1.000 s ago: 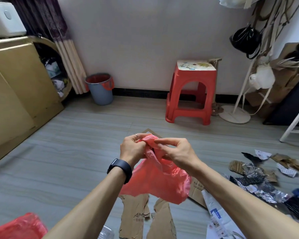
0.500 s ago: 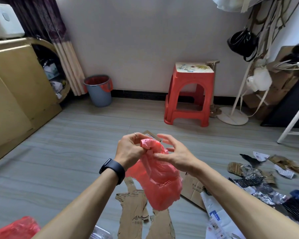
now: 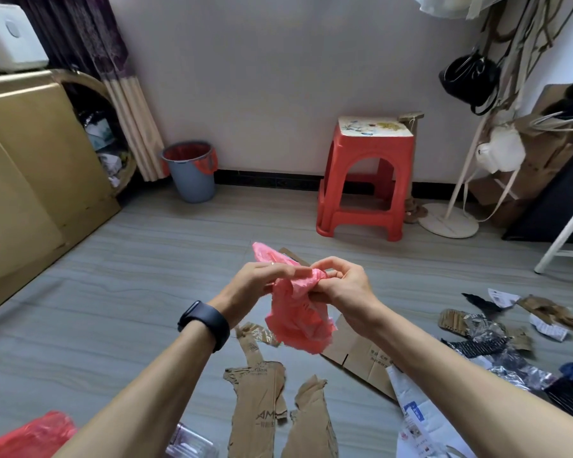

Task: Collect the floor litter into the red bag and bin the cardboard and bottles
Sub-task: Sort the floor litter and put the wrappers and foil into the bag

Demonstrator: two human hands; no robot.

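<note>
Printed matter, placed by clock face from the centre of the view. At 6 o'clock, the large letters "AM" are read on the torn cardboard strip (image 3: 258,408), ending at its right edge; a finer line near its top is not legible. At 5 o'clock, small dark characters are printed on the flattened cardboard box (image 3: 361,355) and a blue-printed label is borne by the white mailer (image 3: 417,421); neither can be read. Between 3 and 4 o'clock, print on a paper slip (image 3: 501,295) is too small to read.
</note>
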